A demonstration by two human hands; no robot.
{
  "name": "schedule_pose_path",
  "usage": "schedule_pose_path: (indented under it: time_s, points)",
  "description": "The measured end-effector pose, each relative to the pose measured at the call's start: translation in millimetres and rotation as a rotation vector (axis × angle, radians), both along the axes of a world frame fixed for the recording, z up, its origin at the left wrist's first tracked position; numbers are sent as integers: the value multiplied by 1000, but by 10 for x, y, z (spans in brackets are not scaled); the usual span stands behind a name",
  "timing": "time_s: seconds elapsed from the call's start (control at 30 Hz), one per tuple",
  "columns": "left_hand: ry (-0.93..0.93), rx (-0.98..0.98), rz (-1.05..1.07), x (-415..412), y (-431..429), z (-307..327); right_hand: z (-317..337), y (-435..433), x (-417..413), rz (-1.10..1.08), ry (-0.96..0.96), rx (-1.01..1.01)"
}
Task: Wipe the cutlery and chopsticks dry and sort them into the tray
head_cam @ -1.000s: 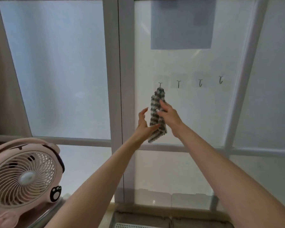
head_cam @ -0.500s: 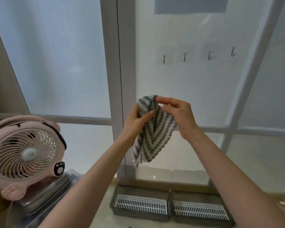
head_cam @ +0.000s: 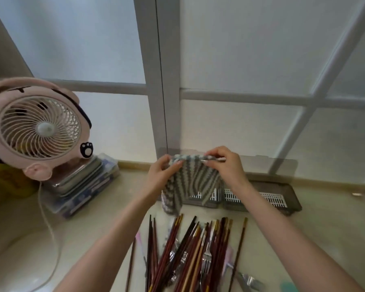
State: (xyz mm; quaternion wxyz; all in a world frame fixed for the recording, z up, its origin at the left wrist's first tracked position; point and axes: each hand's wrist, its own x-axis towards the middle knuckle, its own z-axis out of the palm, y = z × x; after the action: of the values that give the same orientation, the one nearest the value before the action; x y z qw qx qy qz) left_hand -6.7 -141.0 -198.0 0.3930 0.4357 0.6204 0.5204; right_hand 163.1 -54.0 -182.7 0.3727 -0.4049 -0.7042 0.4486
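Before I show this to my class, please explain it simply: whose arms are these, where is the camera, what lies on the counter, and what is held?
There is no machine: these are a person's bare arms, filmed by a wide-angle camera worn on their head, looking forward and down. The left hand and right hand each pinch the top edge of a grey-and-white striped cloth, holding it spread above the counter. Below it lies a loose heap of dark chopsticks with a fork and other metal cutlery mixed in. Behind the cloth, by the frosted window, sits a grey tray with white slotted inserts. At the left a pink fan stands on a stack of flat boxes.
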Motion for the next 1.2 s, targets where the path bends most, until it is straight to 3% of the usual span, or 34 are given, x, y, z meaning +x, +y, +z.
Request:
schedule_pose_path:
  time_s: [0.07, 0.13, 0.33, 0.43, 0.53, 0.6, 0.7, 0.8, 0.93, 1.1, 1.2]
  points:
    - [-76, -42, -24, -33, -62, -139, -153, -50, -48, -37, -57, 78]
    - [-307, -123, -99, -40, -102, -283, -321, -73, -107, -87, -114, 107]
    - [-1053, -134, -247, -77, -391, -662, -681, -299, -138, -13, -79, -68]
    - [-1269, -137, -179, -163, -472, -841, -775, -396, -91, 55, -61, -155]
    - [-1341, -163, -131, -245, -514, -852, -1070, -444, 64, 34, -226, -203]
    - [-1446, -172, -195, -222, -539, -850, -1424, -498, 233, 9, -499, -244]
    - [-1428, -179, -52, -182, -511, -920, -1924, -633, 465, -86, -839, -318]
    - [-1323, -253, -41, -97, -542, -939, -2023, -703, 466, -146, -947, -257]
    - [-931, -381, 46, -27, -562, -954, -1977, -698, 333, -96, -1129, -95]
    - [-779, -273, 24, 8, -582, -1020, -2049, -684, 284, -188, -1062, -187]
    - [-792, -237, -43, -59, -613, -1099, -2058, -677, 258, -214, -1030, -244]
